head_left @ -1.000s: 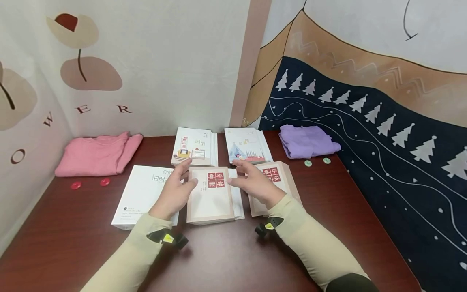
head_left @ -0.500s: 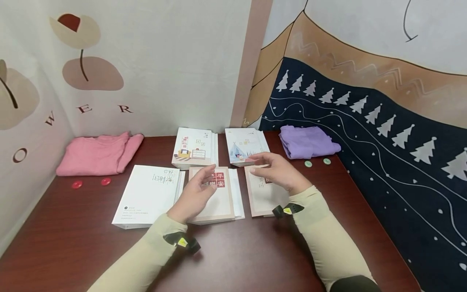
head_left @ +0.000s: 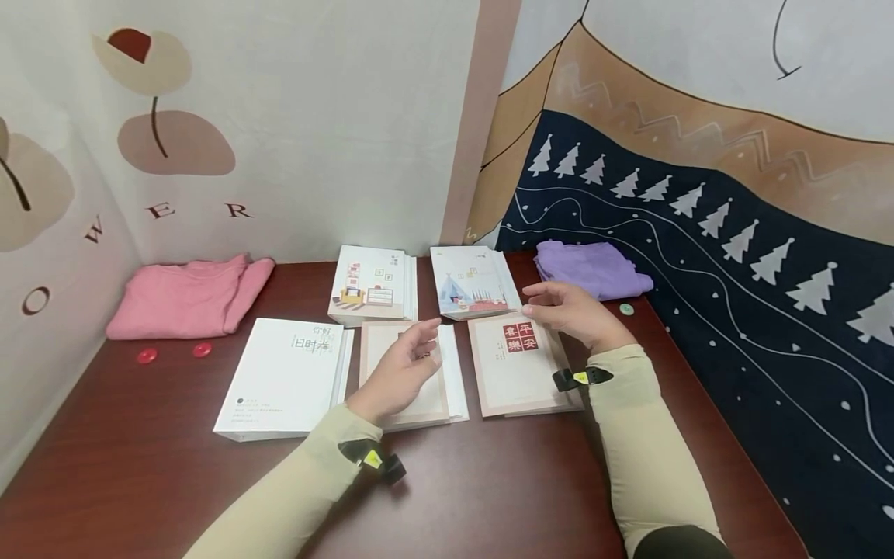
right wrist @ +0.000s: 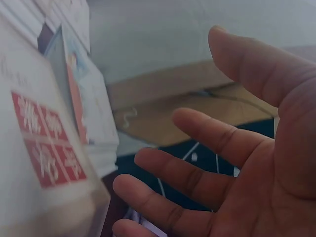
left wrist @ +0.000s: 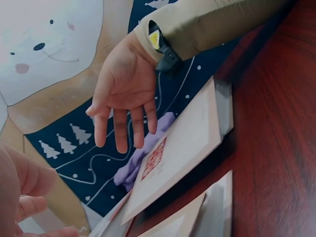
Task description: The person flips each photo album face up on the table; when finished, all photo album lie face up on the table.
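Observation:
My left hand [head_left: 401, 373] hovers over the middle front book [head_left: 431, 404], a cream-bordered one with red characters, and partly covers it. Its fingers are extended and hold nothing. Above the top right corner of the matching right front book [head_left: 524, 380] is my right hand [head_left: 580, 317], also with nothing in it. The left wrist view shows that right hand [left wrist: 129, 89] with palm turned out and fingers spread downward. In the right wrist view its loose fingers [right wrist: 187, 180] are apart from the book's red print [right wrist: 48, 140]. A white book [head_left: 279, 388] lies at front left.
Two illustrated books [head_left: 370, 279] lie behind the front row. Folded pink cloth [head_left: 188, 299] sits at the back left, with two red discs [head_left: 202, 350] before it. Folded purple cloth [head_left: 594, 268] sits back right, near a green disc [head_left: 626, 309]. Fabric walls [head_left: 314, 132] border the table.
Both hands have moved right: the left from between the left and middle books to over the middle one, the right to the right book's far corner. One green disc is now hidden. The books stay put.

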